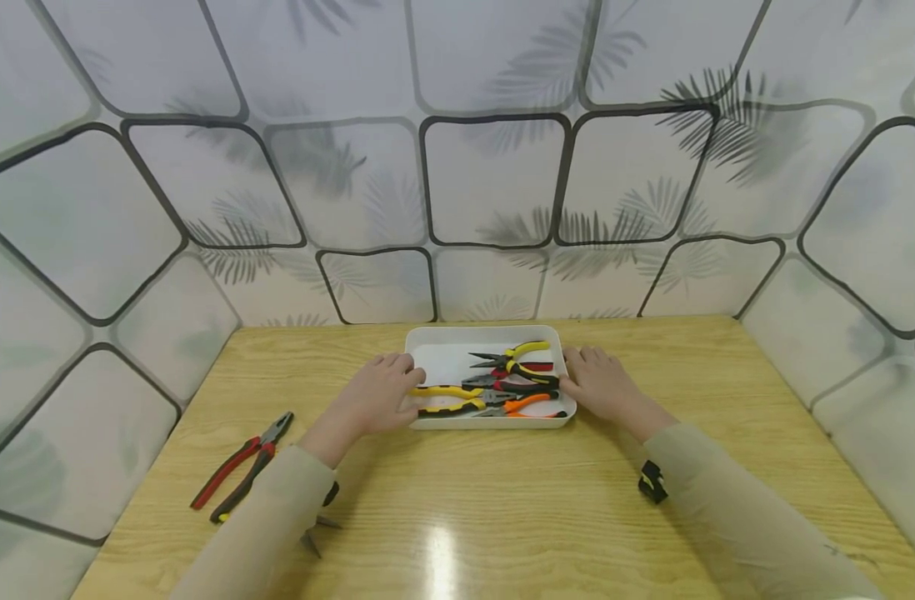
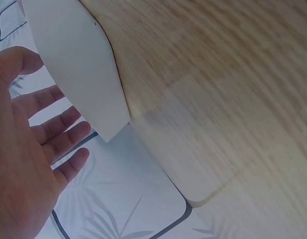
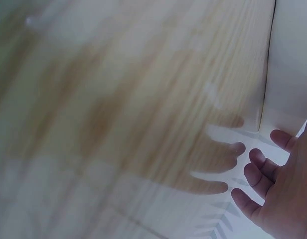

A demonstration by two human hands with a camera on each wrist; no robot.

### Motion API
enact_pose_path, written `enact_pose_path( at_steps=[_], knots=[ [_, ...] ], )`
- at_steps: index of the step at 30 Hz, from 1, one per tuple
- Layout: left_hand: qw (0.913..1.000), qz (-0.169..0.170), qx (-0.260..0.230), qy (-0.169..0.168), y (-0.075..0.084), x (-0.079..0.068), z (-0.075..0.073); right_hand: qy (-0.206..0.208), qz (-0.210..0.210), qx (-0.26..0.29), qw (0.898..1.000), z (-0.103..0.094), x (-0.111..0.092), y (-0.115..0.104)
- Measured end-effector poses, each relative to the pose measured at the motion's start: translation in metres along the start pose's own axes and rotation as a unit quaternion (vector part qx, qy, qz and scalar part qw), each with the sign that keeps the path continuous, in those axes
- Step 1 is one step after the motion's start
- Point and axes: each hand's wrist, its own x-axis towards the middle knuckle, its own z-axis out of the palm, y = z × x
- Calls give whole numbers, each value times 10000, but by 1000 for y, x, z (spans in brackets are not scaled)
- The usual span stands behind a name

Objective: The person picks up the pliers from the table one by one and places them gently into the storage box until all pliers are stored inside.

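A shallow white tray [image 1: 457, 423] lies on the table with several pliers in it. In the head view these include yellow-and-black long-nose pliers [image 1: 512, 367], red-and-black pliers [image 1: 502, 383], larger yellow-and-black pliers [image 1: 457, 392] and orange-handled pliers [image 1: 528, 405]. My left hand [image 1: 378, 396] is at the tray's left end, thumb and fingers loosely bent against its rim and wall. At the opposite end my right hand [image 1: 603, 387] touches the tray's side with relaxed fingers. In the right wrist view several fingertips [image 3: 258, 179] stand apart from the tray wall [image 3: 290, 64].
Red-and-black pliers [image 1: 255, 462] lie on the wooden table [image 1: 502, 500] at the left. Metal tips [image 1: 315, 533] of another tool show beside the left sleeve, which hides the rest. A patterned cloth screen [image 1: 495, 183] encloses the table's back and sides.
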Motion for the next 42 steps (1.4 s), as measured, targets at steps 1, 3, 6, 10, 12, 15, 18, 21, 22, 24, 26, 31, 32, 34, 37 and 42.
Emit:
enact_pose_path(
  at_steps=[1, 3, 6, 10, 12, 15, 18, 21, 22, 24, 26, 31, 32, 34, 37, 42],
  knots=[
    [10000, -7, -3, 4, 0, -1, 0, 13, -2, 12, 10000, 0, 0, 0],
    [10000, -55, -18, -9, -1, -2, 1, 49, -9, 26, 10000, 0, 0, 0],
    [9999, -122, -21, -26, -3, -4, 1, 95, -14, 24, 10000, 1, 0, 0],
    [9999, -150, 24, 53, -5, -7, 0, 117, -13, -7, 9999, 3, 1, 1],
    [9998, -161, 5, 94, -6, -8, 0, 124, -15, -22, 9999, 3, 1, 1],
    [9997, -172, 12, 148, -7, -11, 0, 114, -17, -76, 9999, 3, 0, 1],
    [9997, -191, 31, 156, -8, -14, 0, 87, -15, -95, 9999, 3, -1, 0],
    [9996, -228, 32, 148, -9, -17, 1, 67, 2, -73, 10000, 4, -1, 0],
    [9996, -245, 18, 147, -10, -18, 1, 68, 11, -64, 10000, 4, -2, 0],
    [9995, -277, -10, 141, -10, -20, 1, 78, 17, -49, 10000, 3, -2, -1],
    [9995, -291, -16, 153, -11, -23, 1, 97, 6, -47, 9999, 3, -3, -2],
    [9991, -308, -94, 266, -13, -27, 5, 168, -36, -71, 9998, 4, -4, -3],
    [9990, -317, -100, 306, -14, -28, 6, 175, -32, -72, 9998, 4, -5, -3],
    [9987, -342, -112, 358, -15, -29, 6, 202, -27, -77, 9998, 4, -5, -4],
    [9984, -400, -92, 391, -17, -31, 6, 257, -30, -88, 9996, 4, -5, -4],
    [9982, -512, -56, 300, -22, -35, 4, 287, -22, -65, 9996, 5, -5, -4]
  ],
)
